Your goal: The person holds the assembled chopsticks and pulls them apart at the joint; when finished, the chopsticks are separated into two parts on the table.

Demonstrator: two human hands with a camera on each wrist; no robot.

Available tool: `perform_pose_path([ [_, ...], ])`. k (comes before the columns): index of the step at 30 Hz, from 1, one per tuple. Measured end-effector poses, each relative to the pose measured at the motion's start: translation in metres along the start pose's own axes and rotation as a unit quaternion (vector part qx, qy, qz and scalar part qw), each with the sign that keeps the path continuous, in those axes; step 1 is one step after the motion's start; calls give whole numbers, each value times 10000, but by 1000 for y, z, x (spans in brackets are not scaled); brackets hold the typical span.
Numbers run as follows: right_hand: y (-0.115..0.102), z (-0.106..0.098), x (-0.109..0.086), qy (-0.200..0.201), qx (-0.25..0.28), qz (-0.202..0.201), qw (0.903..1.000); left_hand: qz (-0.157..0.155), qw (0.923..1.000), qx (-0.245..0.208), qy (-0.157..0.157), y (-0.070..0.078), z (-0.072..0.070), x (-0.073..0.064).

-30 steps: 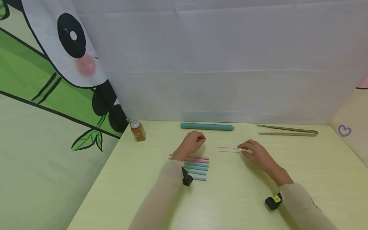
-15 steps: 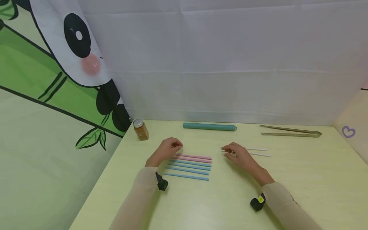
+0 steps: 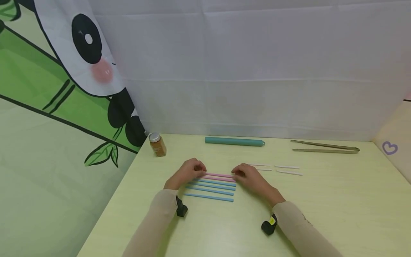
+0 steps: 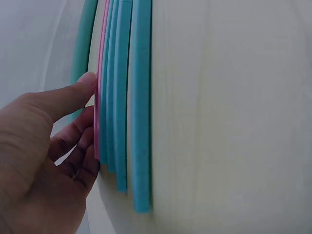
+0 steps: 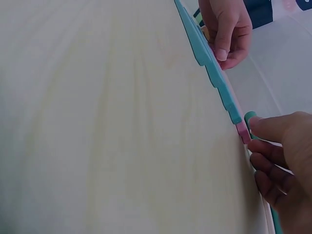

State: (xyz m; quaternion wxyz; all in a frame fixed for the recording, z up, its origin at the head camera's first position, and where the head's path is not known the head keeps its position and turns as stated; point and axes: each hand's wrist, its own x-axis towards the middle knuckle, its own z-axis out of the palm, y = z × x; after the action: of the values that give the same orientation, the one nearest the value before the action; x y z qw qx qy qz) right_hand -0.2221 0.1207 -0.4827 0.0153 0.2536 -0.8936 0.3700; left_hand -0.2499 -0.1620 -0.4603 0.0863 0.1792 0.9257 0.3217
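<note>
In the head view, two pink sticks (image 3: 219, 179) and several blue sticks (image 3: 210, 191) lie in a row on the table. My left hand (image 3: 187, 173) pinches the far pink stick near its left end, thumb on one side and fingers on the other. The right hand (image 3: 252, 178) has thumb and index fingertip around that stick's right end. The left wrist view shows the left thumb (image 4: 83, 85) right against the pink edge. In the right wrist view, the pink end (image 5: 243, 132) meets the right fingertips, which partly hide it.
Several short white sticks (image 3: 289, 173) lie beyond the right hand. Along the back are a teal cylinder (image 3: 234, 141) with a loop end and metal tongs (image 3: 325, 147). A jar (image 3: 158, 145) with brown contents stands at the back left, before a white cloth backdrop (image 3: 244, 89).
The right hand has left the white sticks and moved left to the pink sticks. The left hand moved left, off the row, then settled down onto the pink stick's left end.
</note>
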Motion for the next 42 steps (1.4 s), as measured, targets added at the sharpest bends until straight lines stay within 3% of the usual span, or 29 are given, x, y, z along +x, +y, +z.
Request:
perform_pose_path([
  [8, -7, 3, 4, 19, -184, 67, 9998, 298, 9988, 363, 131, 3, 1, 0],
  [14, -11, 1, 3, 202, -147, 69, 9997, 293, 9992, 196, 186, 8, -1, -2],
  [18, -14, -4, 2, 410, -41, 86, 9991, 397, 9990, 125, 155, 18, -6, -3],
  [22, -18, -8, 4, 531, 4, -58, 9986, 651, 9973, 331, 16, 33, -8, -1],
  [30, -28, -11, 7, 383, -90, -369, 9985, 1132, 9914, 636, -151, 65, -2, 3],
  [42, -29, -12, 4, 382, -262, -524, 9976, 1119, 9917, 617, -131, 73, 11, 5],
])
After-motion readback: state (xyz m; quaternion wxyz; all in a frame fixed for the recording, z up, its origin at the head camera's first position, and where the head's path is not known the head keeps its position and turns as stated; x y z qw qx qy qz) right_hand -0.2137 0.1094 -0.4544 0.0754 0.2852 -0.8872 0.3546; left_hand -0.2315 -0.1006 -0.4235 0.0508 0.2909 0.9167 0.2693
